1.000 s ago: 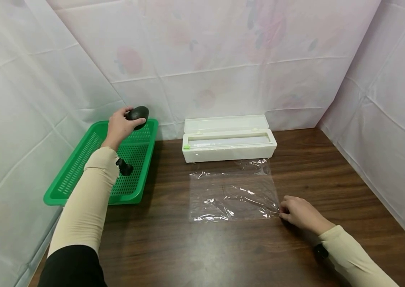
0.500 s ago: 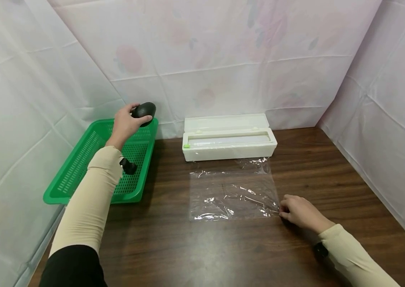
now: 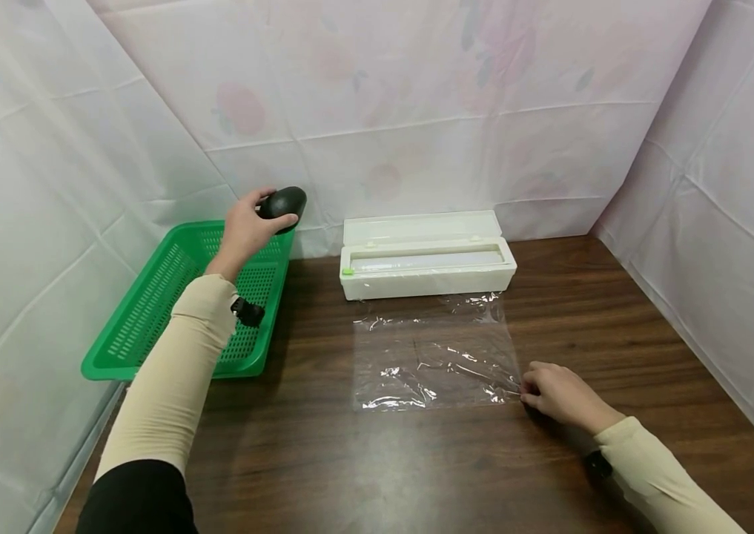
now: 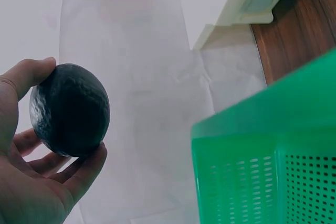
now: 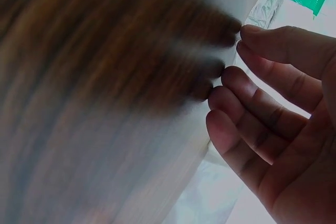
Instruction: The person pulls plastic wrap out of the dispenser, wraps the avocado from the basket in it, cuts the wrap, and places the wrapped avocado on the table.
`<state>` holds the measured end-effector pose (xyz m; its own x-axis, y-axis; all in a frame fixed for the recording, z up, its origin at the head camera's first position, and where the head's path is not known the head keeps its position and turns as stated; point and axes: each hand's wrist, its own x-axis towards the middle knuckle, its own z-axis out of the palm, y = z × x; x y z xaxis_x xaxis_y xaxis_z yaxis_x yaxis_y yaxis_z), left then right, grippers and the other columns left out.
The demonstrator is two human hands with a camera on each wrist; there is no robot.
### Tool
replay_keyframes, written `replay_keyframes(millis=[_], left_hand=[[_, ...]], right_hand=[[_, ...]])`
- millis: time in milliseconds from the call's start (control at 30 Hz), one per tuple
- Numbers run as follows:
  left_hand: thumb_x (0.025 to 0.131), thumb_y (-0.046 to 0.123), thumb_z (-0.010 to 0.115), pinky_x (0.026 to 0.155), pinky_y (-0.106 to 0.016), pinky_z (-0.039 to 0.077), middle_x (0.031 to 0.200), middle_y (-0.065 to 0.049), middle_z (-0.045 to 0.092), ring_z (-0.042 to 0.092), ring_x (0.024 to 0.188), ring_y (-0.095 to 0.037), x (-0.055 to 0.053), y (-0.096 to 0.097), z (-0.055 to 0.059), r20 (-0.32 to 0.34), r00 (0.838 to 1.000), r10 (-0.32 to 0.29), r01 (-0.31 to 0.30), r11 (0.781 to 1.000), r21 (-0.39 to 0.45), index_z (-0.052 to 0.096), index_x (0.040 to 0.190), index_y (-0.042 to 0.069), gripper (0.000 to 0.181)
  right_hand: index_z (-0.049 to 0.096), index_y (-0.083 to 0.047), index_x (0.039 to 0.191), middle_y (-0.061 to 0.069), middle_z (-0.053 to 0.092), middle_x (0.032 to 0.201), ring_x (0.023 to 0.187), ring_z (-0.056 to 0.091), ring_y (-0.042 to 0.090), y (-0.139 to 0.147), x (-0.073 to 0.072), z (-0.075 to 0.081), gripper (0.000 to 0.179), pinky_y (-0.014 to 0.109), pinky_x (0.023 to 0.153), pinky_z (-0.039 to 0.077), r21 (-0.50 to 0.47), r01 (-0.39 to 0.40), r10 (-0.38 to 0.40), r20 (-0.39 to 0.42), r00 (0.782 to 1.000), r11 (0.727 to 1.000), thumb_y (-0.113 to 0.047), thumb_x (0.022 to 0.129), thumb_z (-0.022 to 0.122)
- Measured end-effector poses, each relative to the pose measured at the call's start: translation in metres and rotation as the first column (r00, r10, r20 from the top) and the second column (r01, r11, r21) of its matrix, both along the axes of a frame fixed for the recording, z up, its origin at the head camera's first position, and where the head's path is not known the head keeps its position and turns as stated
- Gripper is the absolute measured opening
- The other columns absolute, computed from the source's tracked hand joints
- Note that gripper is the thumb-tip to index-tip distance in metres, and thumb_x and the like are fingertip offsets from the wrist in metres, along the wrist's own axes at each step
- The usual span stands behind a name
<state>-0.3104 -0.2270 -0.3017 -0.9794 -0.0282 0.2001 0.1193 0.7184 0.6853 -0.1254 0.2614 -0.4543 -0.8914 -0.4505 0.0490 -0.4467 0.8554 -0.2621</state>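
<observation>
My left hand (image 3: pixel 243 228) holds a dark avocado (image 3: pixel 285 203) between thumb and fingers, raised over the far right corner of the green basket (image 3: pixel 276 297). The left wrist view shows the avocado's bumpy, near-black skin (image 4: pixel 71 109). On the table, my right hand (image 3: pixel 563 397) pinches the near right corner of a clear sheet of cling film (image 3: pixel 417 363). This sheet lies spread toward me from a white cling film dispenser (image 3: pixel 430 283), whose lid stands up. In the right wrist view, the thumb and forefinger (image 5: pixel 283 45) come together at the film's edge.
The basket's perforated floor shows beside my left forearm. A small green slider (image 3: pixel 348 272) sits at the dispenser's left end. White cloth (image 3: pixel 383 111) hangs behind and along both sides of the brown wooden table (image 3: pixel 323 460).
My left hand has carried the avocado to the right and slightly away from me, from over the basket toward its far right corner. My right hand and the film have stayed in place.
</observation>
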Motion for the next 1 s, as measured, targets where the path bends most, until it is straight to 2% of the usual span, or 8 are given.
replay_keyframes(millis=[200, 467, 800, 1000], left_hand=[[0.086, 0.042, 0.072, 0.099, -0.054, 0.045, 0.148, -0.017, 0.044, 0.048, 0.128, -0.038, 0.004, 0.014, 0.0, -0.024, 0.999, -0.039, 0.039, 0.999, 0.0, 0.042, 0.148, 0.015, 0.074], [0.085, 0.034, 0.075, 0.097, -0.053, 0.048, 0.147, -0.016, 0.046, 0.051, 0.126, -0.036, 0.013, 0.037, 0.0, -0.069, 0.991, -0.118, 0.12, 0.992, 0.022, 0.044, 0.146, 0.014, 0.071], [0.085, 0.032, 0.075, 0.091, -0.052, 0.051, 0.143, -0.017, 0.048, 0.054, 0.121, -0.035, 0.027, 0.059, -0.004, -0.076, 0.981, -0.181, 0.181, 0.983, 0.002, 0.045, 0.146, 0.012, 0.071], [0.085, 0.032, 0.075, 0.09, -0.05, 0.052, 0.142, -0.015, 0.048, 0.055, 0.12, -0.034, 0.033, 0.067, -0.006, -0.069, 0.976, -0.205, 0.206, 0.978, 0.01, 0.045, 0.146, 0.014, 0.07]], right_hand=[[0.059, -0.021, 0.066, -0.008, 0.047, 0.072, 0.062, 0.041, 0.005, 0.0, 0.0, 0.0, 0.023, 0.025, 0.056, 0.036, 0.001, 0.004, -0.004, 0.003, 1.0, 1.0, -0.013, 0.078, 0.076], [0.056, -0.022, 0.065, -0.009, 0.046, 0.071, 0.061, 0.04, 0.005, 0.001, 0.0, 0.0, 0.025, 0.024, 0.055, 0.035, -0.007, 0.017, -0.017, -0.004, 1.0, 1.0, -0.012, 0.079, 0.075], [0.054, -0.021, 0.067, -0.01, 0.046, 0.071, 0.061, 0.041, 0.004, 0.002, 0.002, 0.001, 0.025, 0.024, 0.056, 0.035, -0.013, 0.019, -0.019, -0.025, 1.0, 1.0, -0.012, 0.08, 0.073], [0.051, -0.02, 0.067, -0.01, 0.045, 0.07, 0.061, 0.04, 0.004, 0.001, 0.003, 0.0, 0.028, 0.025, 0.055, 0.035, -0.026, 0.012, -0.013, -0.066, 0.998, 1.0, -0.01, 0.08, 0.074]])
